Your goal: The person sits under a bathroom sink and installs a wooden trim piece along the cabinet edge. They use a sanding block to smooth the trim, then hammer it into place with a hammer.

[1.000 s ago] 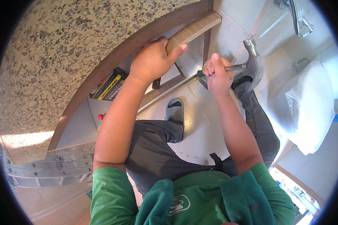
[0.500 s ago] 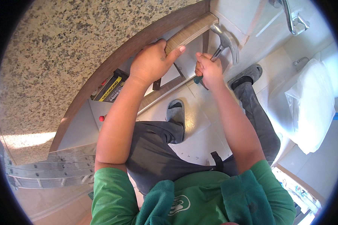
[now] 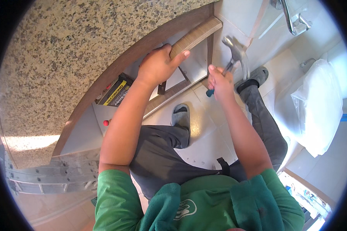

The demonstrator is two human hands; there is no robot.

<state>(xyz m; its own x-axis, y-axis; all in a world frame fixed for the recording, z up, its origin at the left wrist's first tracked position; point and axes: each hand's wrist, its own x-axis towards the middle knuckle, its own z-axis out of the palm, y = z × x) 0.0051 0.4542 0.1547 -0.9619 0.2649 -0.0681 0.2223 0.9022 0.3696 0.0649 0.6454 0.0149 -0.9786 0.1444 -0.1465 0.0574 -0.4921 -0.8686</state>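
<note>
My left hand (image 3: 157, 66) is closed around the near end of a wood-grain board (image 3: 197, 37), its thumb lying along the edge. The board slants up and right under the counter, inside the open cabinet. A claw hammer (image 3: 235, 53) with a dark green handle end is gripped in my right hand (image 3: 222, 83). The hammer's metal head is a little right of the board's far end and apart from it. My left palm and fingertips are hidden behind the hand and the board.
A speckled granite countertop (image 3: 77, 57) with a curved wooden edge overhangs the cabinet. A black and yellow box (image 3: 118, 91) and a red cap (image 3: 106, 123) are on its shelf. White plastic (image 3: 320, 107) stands at right, below a chrome fixture (image 3: 302, 25). A metal ladder (image 3: 50, 177) lies lower left.
My right hand and the hammer have moved right and down, away from the board's end. The left hand and the board have barely shifted.
</note>
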